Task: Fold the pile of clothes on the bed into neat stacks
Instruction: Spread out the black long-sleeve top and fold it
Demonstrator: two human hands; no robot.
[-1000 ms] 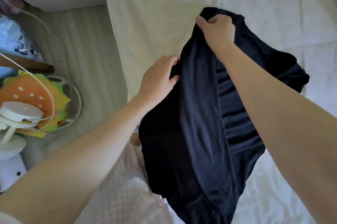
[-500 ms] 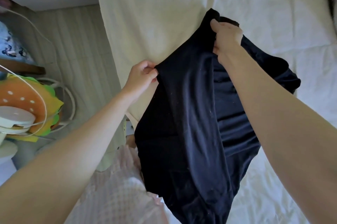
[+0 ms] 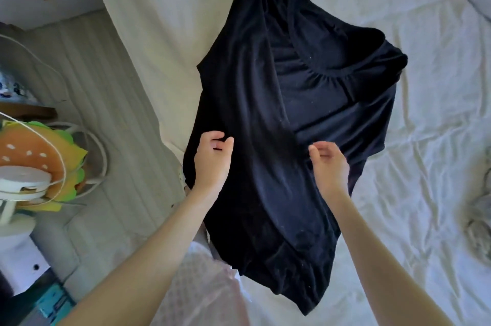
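- Two bare hands work over one dark garment (image 3: 260, 118), a black top lying on the bed (image 3: 411, 140) with its neckline toward the far right and its hem hanging off the near edge.
- From my seat the left hand (image 3: 211, 161) sits at the garment's left edge, back of the hand toward the camera, wrist bent slightly inward, forearm coming up from the near left.
- Its grip: thumb and curled fingers pinch a fold of the black cloth at that left edge.
- I see the right hand (image 3: 329, 166) near the middle of the garment, just right of a long fold that runs from the far shoulder down to the near hem; the forearm comes in from the near right.
- Its grip: fingers bent and loosely hooked over the fabric, the thumb apart from them; I cannot tell whether any cloth is actually caught between them.
- Both hands lie level with each other, apart, with the raised fold between them.
- Left of the bed is pale ribbed flooring (image 3: 101, 102), and on it a burger-shaped cushion (image 3: 39, 155) with a white cable (image 3: 61, 163) across it.
- A grey crumpled cloth (image 3: 481, 222) lies at the right edge of the bed.
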